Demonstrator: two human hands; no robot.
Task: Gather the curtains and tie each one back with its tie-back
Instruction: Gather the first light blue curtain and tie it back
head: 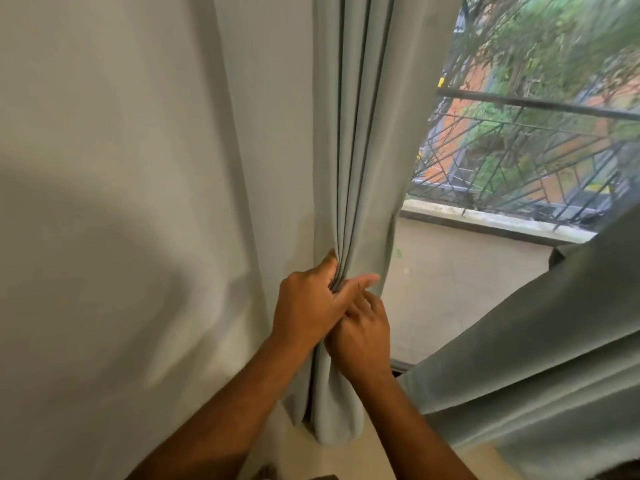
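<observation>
Two hands meet on the gathered curtain [349, 188] that hangs between the pale wall [121, 168] and the window [526, 126]. The left hand [308, 306] has its fingers [330, 268] curled round the wall-side edge of the bunched folds, thumb laid across the front, so it grips the cloth. The right hand [363, 332] sits just below and against it; its fingers go in behind the left thumb and against the fabric, but whether they pinch the cloth I cannot tell. Below the hands the curtain's hem [337, 424] hangs in a loose rounded fold. A second curtain [540, 358] sweeps across the lower right, ungathered, reaching from the sill [491, 221] down toward the lower corner of the view. No tie-back shows anywhere, so it may be hidden behind the folds or out of view.

My judgement is that the gathering is in hand and the tying is not yet begun. The main risk is that the outer folds nearest the window lie outside the left hand's grip; if one hand lets go to find the tie-back, those pleats could slide free and the bundle spread. The picture is also blurred, so a quick pull could drag the cloth unevenly.
</observation>
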